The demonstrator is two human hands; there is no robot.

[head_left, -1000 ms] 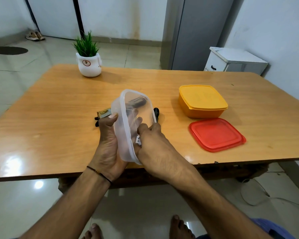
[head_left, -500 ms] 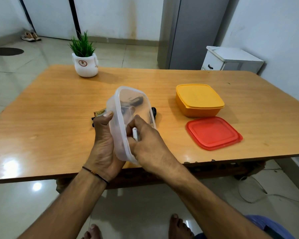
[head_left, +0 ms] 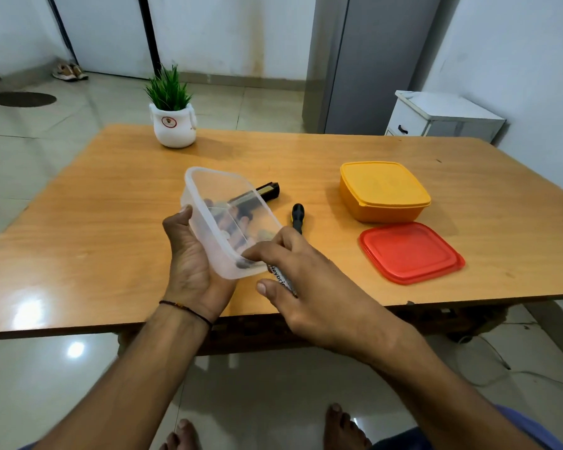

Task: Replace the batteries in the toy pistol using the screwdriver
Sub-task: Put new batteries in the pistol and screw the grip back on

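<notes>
My left hand [head_left: 192, 254] grips a clear plastic tub [head_left: 221, 196], tilted above the table's near edge. My right hand [head_left: 309, 280] is just right of the tub and holds a white battery [head_left: 281, 280] with black lettering between the fingers. The black and gold toy pistol [head_left: 268, 190] lies on the table behind the tub, mostly seen through its wall. A black-handled screwdriver [head_left: 297, 216] lies to the tub's right, its shaft hidden by my right hand. Something small and dark sits in the tub's bottom corner.
A yellow lidded box [head_left: 384, 190] stands at the right of the wooden table [head_left: 95, 203], with a red lid [head_left: 410, 251] flat in front of it. A white pot with a green plant [head_left: 173, 118] stands at the far left. A white cabinet [head_left: 442, 118] is beyond the table.
My right hand has come out of the tub with a battery and moved right and down. The tub tipped back towards level, and the screwdriver now shows beside it.
</notes>
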